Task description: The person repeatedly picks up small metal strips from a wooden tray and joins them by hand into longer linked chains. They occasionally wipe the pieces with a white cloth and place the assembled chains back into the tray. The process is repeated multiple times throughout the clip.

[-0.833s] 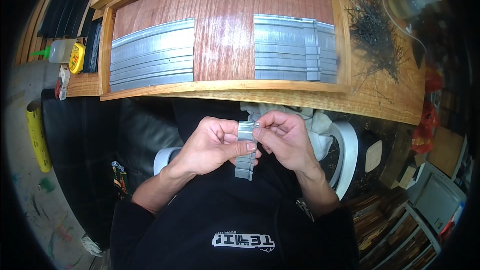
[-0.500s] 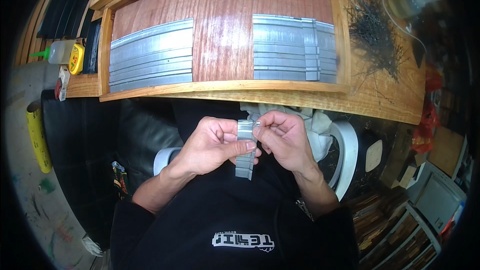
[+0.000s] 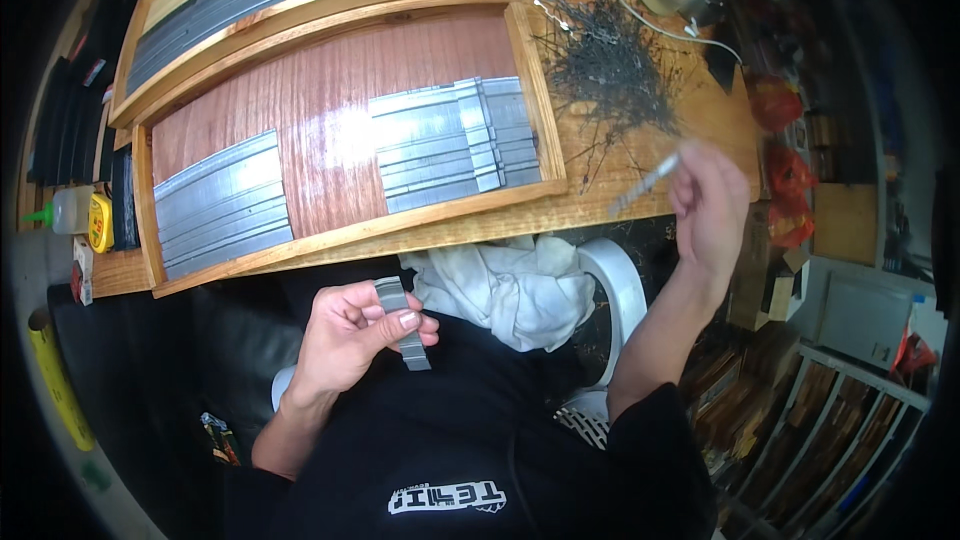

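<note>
grey strips pinched in left hand; outstretched right hand gripping sliver

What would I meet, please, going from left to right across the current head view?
Yellow tube, left hand holding grey strips, white cloth, blurred pale strip, right hand holding it, red plastic.

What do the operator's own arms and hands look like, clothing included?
Left hand and right hand are both ungloved; the right is motion-blurred, so finer detail is lost. Forearms are bare, with no watch or wristband visible. The right sleeve is plain black and ends around the elbow; it belongs to a black top with a white-and-dark chest print.
</note>
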`<state>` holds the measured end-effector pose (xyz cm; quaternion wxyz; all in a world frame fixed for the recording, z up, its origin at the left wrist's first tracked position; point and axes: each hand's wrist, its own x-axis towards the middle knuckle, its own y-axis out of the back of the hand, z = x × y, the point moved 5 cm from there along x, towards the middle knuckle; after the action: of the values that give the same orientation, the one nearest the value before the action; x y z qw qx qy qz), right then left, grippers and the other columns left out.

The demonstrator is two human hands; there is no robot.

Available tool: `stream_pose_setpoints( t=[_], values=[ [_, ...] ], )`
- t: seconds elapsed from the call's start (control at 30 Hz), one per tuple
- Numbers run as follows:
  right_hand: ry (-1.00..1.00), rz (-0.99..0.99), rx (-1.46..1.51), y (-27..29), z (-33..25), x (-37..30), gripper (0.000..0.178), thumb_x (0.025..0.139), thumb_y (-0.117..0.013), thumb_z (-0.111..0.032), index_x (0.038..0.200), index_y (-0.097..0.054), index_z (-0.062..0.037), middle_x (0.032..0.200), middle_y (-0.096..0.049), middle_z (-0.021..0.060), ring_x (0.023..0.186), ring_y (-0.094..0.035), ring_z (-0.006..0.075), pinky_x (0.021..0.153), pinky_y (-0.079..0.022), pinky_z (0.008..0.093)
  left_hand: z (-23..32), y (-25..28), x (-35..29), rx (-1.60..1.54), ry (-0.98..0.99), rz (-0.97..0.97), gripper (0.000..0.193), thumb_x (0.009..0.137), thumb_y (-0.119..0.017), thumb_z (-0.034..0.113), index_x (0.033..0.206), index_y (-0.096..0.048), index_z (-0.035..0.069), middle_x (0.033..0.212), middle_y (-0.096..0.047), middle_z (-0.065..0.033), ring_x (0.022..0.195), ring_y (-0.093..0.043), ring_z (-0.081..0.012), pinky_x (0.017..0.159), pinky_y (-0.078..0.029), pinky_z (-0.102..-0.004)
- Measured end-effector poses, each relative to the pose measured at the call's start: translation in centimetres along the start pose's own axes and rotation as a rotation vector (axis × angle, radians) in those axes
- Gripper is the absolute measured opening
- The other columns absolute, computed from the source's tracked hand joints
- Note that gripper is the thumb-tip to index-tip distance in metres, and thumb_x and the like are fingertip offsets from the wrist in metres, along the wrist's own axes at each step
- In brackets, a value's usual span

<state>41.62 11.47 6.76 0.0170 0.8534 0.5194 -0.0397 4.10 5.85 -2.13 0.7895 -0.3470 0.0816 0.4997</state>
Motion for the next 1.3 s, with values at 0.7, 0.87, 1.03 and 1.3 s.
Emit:
stream_pose_setpoints(
  t=[0.7,0.87,1.03,1.3],
  values=[
    [-0.423,-0.765,0.099,-14.1,12.6,-13.6,0.01,0.1,-0.072,-0.004,0.102,-0.071,0.0053,0.084,-0.071,0.0039,0.067,-0.063,0.005,0.06,-0.052,0.0205,-1.4,-0.8,0.5,0.032,0.15,-0.059,0.019,0.099,-0.071,0.003,0.117,-0.074,-0.003,0.102,-0.078,-0.0134,0.089,-0.078,-0.0203,0.073,-0.064,-0.0286],
    [-0.58,-0.656,0.26,-15.1,12.4,-13.3,0.015,0.1,-0.071,-0.004,0.11,-0.074,0.0062,0.083,-0.071,0.0052,0.067,-0.063,0.0065,0.059,-0.051,0.0199,0.1,-0.7,1.9,0.08,0.154,-0.013,0.018,0.101,-0.071,0.008,0.117,-0.075,0.0,0.099,-0.078,-0.0099,0.086,-0.076,-0.0153,0.07,-0.061,-0.0254],
    [-0.607,-0.554,0.351,-16.0,13.3,-13.2,0.015,0.099,-0.071,-0.004,0.108,-0.075,0.0068,0.08,-0.07,0.0058,0.062,-0.06,0.0065,0.056,-0.05,0.0204,-0.2,-0.2,2.6,0.071,0.103,0.012,0.012,0.101,-0.072,0.01,0.108,-0.077,0.002,0.095,-0.08,-0.0065,0.082,-0.074,-0.0101,0.065,-0.057,-0.0228],
    [0.391,-0.688,-0.129,-15.6,2.8,-13.4,0.026,0.082,-0.082,0.004,0.107,-0.08,-0.0051,0.086,-0.062,0.0038,0.071,-0.06,0.0106,0.061,-0.049,0.0247,5.7,-3.2,-1.0,0.846,-0.91,-0.047,0.029,0.075,-0.074,-0.016,0.103,-0.074,-0.008,0.096,-0.077,-0.0207,0.09,-0.079,-0.0325,0.074,-0.064,-0.0373]
  ],
)
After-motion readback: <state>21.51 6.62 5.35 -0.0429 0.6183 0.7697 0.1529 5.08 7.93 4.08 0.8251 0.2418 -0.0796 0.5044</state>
